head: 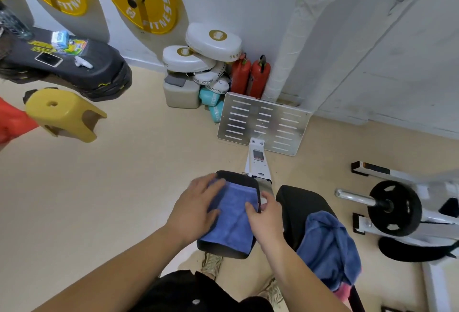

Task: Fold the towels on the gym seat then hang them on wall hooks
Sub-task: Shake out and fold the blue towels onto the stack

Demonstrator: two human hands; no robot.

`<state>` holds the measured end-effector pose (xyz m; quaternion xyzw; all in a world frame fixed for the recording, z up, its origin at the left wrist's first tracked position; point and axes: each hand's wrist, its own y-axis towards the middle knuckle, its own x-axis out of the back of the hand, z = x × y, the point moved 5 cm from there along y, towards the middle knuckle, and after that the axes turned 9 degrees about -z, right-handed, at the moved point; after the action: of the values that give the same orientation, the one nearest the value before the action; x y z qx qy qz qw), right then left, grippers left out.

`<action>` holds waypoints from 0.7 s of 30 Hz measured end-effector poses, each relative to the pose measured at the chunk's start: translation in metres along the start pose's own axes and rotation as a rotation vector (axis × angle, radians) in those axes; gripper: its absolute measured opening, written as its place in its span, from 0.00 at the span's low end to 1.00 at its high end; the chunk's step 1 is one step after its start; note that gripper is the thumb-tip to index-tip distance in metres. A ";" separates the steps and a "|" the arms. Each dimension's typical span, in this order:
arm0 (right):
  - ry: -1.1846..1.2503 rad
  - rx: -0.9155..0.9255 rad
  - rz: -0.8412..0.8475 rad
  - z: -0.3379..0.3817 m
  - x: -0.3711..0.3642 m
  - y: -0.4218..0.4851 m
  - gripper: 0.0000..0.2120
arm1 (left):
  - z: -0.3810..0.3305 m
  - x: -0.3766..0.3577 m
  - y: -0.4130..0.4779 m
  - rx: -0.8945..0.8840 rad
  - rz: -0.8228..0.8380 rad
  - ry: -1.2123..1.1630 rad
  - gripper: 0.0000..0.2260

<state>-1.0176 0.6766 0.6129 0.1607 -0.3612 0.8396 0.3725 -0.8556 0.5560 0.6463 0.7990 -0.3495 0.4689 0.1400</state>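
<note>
A: Pressing flat on the folded blue towel (234, 217) with the left hand (198, 209), palm down and fingers spread wide.

B: And where is the towel itself?

A: Under that palm, spread along the black seat pad (224, 249) and reaching past the wrist to the pad's near end.

B: And the right hand (264, 219)?

A: Just right of the left hand. Rests a thumb on top of the towel and reaches loosely bent fingers over its right edge. Cannot tell whether pinching that edge or only touching it.

B: Anything else close by?

A: Just right of the right wrist, a second black pad (295, 204), with a crumpled blue towel (327, 244) heaped on it and hanging over the near end. Well beyond both sets of fingertips, a slotted metal footplate (263, 122) near the wall.
</note>
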 end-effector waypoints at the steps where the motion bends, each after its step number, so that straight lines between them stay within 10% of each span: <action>1: -0.064 0.080 -0.021 0.004 0.004 -0.003 0.22 | -0.005 -0.003 -0.001 -0.105 0.081 0.015 0.33; 5: -0.359 0.402 0.143 0.010 0.004 -0.009 0.33 | 0.000 -0.020 -0.009 -0.115 0.311 0.097 0.35; 8: -0.524 0.378 0.355 -0.005 0.000 -0.010 0.43 | 0.007 -0.025 -0.011 -0.073 0.287 0.115 0.36; 21: -0.566 0.324 0.345 -0.018 -0.003 0.004 0.49 | -0.016 -0.039 -0.010 -0.135 0.272 0.375 0.33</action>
<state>-1.0183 0.6857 0.5970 0.3802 -0.3339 0.8587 0.0807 -0.8720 0.5886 0.6228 0.6324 -0.4524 0.5991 0.1910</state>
